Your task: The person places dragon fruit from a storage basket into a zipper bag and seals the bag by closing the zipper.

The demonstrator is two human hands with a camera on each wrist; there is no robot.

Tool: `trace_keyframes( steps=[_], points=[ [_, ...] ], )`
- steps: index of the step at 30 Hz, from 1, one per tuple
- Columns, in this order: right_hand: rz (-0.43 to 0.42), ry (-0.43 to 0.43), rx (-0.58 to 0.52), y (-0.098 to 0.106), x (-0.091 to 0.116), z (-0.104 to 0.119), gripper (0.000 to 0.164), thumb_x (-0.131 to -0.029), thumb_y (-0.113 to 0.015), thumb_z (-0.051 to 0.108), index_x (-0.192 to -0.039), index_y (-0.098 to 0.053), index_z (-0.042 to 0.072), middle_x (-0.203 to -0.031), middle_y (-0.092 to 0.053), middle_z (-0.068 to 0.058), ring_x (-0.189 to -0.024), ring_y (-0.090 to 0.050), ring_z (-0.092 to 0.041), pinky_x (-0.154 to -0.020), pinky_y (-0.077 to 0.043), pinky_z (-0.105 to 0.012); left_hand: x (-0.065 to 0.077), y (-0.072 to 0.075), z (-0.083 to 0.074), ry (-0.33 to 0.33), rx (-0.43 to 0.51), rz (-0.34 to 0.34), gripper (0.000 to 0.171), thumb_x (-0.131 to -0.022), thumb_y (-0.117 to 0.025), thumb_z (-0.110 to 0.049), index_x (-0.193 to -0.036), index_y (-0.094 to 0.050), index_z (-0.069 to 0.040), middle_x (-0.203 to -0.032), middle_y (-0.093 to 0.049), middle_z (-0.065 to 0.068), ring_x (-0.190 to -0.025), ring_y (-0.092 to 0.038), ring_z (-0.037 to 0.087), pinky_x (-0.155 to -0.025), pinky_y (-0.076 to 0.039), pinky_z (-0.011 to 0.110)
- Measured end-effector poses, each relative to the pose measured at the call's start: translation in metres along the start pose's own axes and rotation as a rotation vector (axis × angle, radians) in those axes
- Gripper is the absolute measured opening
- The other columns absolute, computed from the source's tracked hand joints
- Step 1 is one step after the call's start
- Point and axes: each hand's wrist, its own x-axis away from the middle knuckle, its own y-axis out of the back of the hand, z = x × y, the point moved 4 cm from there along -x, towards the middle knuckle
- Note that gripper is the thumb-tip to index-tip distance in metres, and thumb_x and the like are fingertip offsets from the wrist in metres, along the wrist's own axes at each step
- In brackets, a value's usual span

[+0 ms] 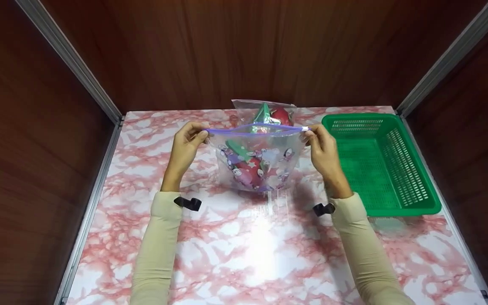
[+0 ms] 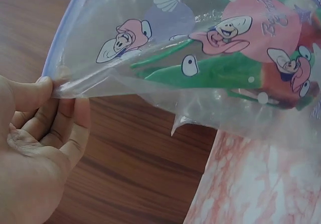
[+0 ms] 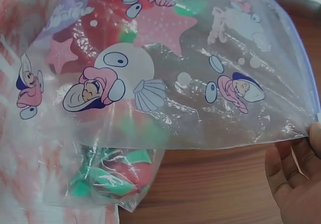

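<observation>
Between both hands hangs a clear zip bag [image 1: 278,165] printed with cartoon characters, shells and stars, its purple zip edge uppermost. Red and green items [image 1: 248,169] lie in its lower part; their exact kind is blurred by the print. My left hand [image 1: 187,142] pinches the left top corner between thumb and fingers. At the opposite corner, beside the white slider [image 1: 305,128], my right hand [image 1: 323,146] pinches the bag. Whether the zip is fully closed I cannot tell. Behind it stands a second clear bag [image 1: 244,108] with red and green items.
A green plastic basket [image 1: 415,165] with slotted walls stands to the right of my right hand. The table [image 1: 227,254] has a red and white marbled top. Brown wood-grain panels [image 1: 244,51] enclose the back and sides.
</observation>
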Motion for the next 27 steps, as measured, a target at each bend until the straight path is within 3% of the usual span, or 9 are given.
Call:
trace_keyframes(
  steps=[7, 11, 14, 17, 22, 27],
  points=[
    [-0.025, -0.026, -0.049, -0.001, 0.003, -0.011, 0.014, -0.105, -0.059, -0.005, -0.102, -0.064, -0.017, -0.087, -0.07, -0.029, -0.076, -0.063, -0.006, -0.07, -0.055, -0.017, 0.006, 0.004, 0.008, 0.038, -0.014, -0.013, 0.011, -0.101, -0.064, 0.006, -0.111, -0.068, 0.009, -0.094, -0.075, 0.0, -0.087, -0.071, 0.011, -0.087, -0.062, 0.03],
    [-0.036, -0.039, -0.084, -0.002, 0.004, -0.015, 0.014, -0.104, -0.06, -0.005, -0.101, -0.064, -0.018, -0.086, -0.072, -0.015, -0.077, -0.065, -0.012, -0.072, -0.056, -0.018, 0.007, 0.005, 0.012, 0.054, -0.001, -0.008, 0.01, -0.102, -0.064, 0.006, -0.11, -0.069, 0.005, -0.093, -0.074, 0.002, -0.086, -0.072, 0.012, -0.086, -0.062, 0.028],
    [-0.046, -0.053, -0.117, -0.002, 0.005, -0.016, 0.014, -0.104, -0.061, -0.005, -0.102, -0.065, -0.017, -0.086, -0.071, -0.003, -0.077, -0.066, -0.016, -0.073, -0.056, -0.018, 0.007, 0.004, 0.013, 0.062, 0.006, -0.001, 0.011, -0.102, -0.063, 0.006, -0.112, -0.068, 0.008, -0.092, -0.075, 0.004, -0.086, -0.071, 0.013, -0.085, -0.062, 0.027],
    [-0.062, -0.069, -0.138, -0.002, 0.006, -0.018, 0.012, -0.103, -0.062, -0.005, -0.102, -0.066, -0.017, -0.085, -0.07, 0.002, -0.076, -0.065, -0.014, -0.072, -0.056, -0.017, 0.005, 0.003, 0.012, 0.077, -0.007, 0.015, 0.015, -0.103, -0.062, 0.005, -0.116, -0.066, 0.012, -0.096, -0.076, 0.009, -0.088, -0.072, 0.013, -0.087, -0.063, 0.028],
    [-0.073, -0.068, -0.173, -0.002, 0.006, -0.019, 0.013, -0.102, -0.064, -0.006, -0.103, -0.067, -0.018, -0.085, -0.071, 0.0, -0.076, -0.066, -0.011, -0.072, -0.057, -0.019, 0.001, 0.0, 0.008, 0.096, -0.081, 0.068, 0.018, -0.105, -0.062, 0.0, -0.12, -0.066, 0.01, -0.106, -0.074, 0.018, -0.093, -0.071, 0.016, -0.09, -0.063, 0.034],
    [-0.069, -0.038, -0.202, -0.002, 0.006, -0.016, 0.013, -0.101, -0.064, -0.008, -0.102, -0.066, -0.021, -0.085, -0.074, -0.002, -0.075, -0.066, -0.011, -0.071, -0.057, -0.021, -0.01, -0.005, -0.005, 0.074, -0.189, 0.105, 0.021, -0.105, -0.065, -0.009, -0.119, -0.069, 0.006, -0.112, -0.072, 0.016, -0.098, -0.069, 0.017, -0.093, -0.063, 0.037]
  ],
)
